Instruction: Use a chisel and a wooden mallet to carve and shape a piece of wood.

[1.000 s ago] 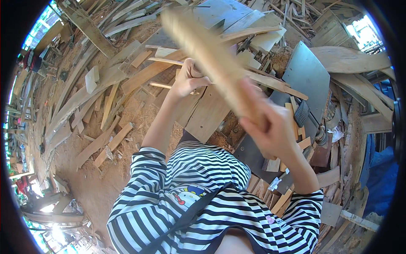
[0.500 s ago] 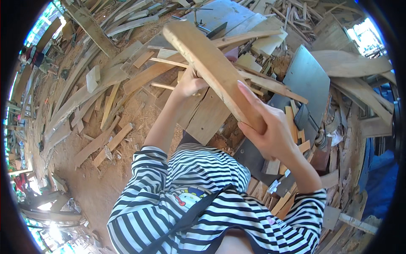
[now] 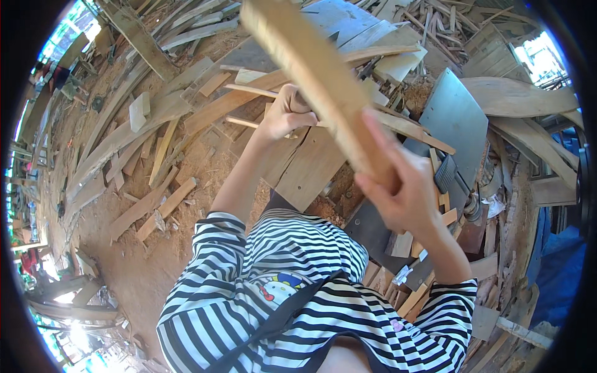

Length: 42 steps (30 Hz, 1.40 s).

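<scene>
My right hand (image 3: 401,183) grips the lower end of a long, thick wooden piece (image 3: 311,81), raised diagonally toward the upper middle and slightly blurred. My left hand (image 3: 286,115) is curled just left of that piece, above a cracked wooden board (image 3: 301,174); what its fingers hold is hidden. Thin light wood strips (image 3: 249,90) lie around it. To the right are a metal plate (image 3: 454,124) and a dark tool (image 3: 444,171) that I cannot make out clearly.
Curved planks (image 3: 516,96) and offcuts (image 3: 165,208) lie over the sawdust-covered ground (image 3: 143,273). A person (image 3: 62,81) is at the far upper left. A blue tarpaulin (image 3: 556,267) is at the right edge, and a leaning plank (image 3: 134,37) stands at the top left.
Since half a second ago the wooden piece in my right hand has swung upward and blurred, showing more of my curled left hand. The distant person at the upper left has shifted slightly.
</scene>
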{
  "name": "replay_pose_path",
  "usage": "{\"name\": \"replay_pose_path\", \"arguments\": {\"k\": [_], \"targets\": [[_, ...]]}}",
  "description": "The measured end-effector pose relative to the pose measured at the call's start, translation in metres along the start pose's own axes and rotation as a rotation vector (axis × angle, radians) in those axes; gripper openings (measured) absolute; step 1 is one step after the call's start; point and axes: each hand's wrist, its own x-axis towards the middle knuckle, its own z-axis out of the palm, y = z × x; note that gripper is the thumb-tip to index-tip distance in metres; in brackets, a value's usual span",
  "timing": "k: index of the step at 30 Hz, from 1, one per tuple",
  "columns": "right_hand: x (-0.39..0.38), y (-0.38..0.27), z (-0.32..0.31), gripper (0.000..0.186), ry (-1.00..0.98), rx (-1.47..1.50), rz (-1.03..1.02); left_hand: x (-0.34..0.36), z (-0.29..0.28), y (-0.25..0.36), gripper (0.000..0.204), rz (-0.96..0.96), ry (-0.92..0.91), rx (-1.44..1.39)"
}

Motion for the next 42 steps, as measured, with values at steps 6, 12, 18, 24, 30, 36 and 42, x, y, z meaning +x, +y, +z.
{"name": "replay_pose_path", "arguments": {"k": [6,12,18,24,30,36,42], "targets": [[-0.001,-0.008,-0.003,0.079,0.426,0.117,-0.244,0.007,-0.025,-0.008,0.018,0.046,-0.374,0.249],[0.004,-0.003,0.003,0.076,-0.127,-0.012,0.182,0.006,-0.024,-0.031,0.037,0.020,-0.164,0.061],[0.006,-0.012,-0.013,0.075,0.372,0.012,-0.236,0.015,-0.034,-0.016,0.033,-0.052,-0.493,0.358],[-0.002,0.006,0.006,0.080,-0.138,-0.148,0.098,-0.001,-0.016,-0.030,0.044,0.081,-0.186,0.138],[0.011,-0.011,-0.020,0.081,0.265,-0.129,-0.289,0.003,-0.015,-0.007,0.007,0.009,-0.213,0.132],[0.000,0.019,0.008,0.080,-0.004,0.010,-0.022,0.007,0.011,0.005,0.003,-0.043,-0.085,0.034],[0.009,-0.005,-0.013,0.081,0.144,-0.041,-0.156,0.006,-0.017,-0.007,0.003,0.011,-0.190,0.111]]}}
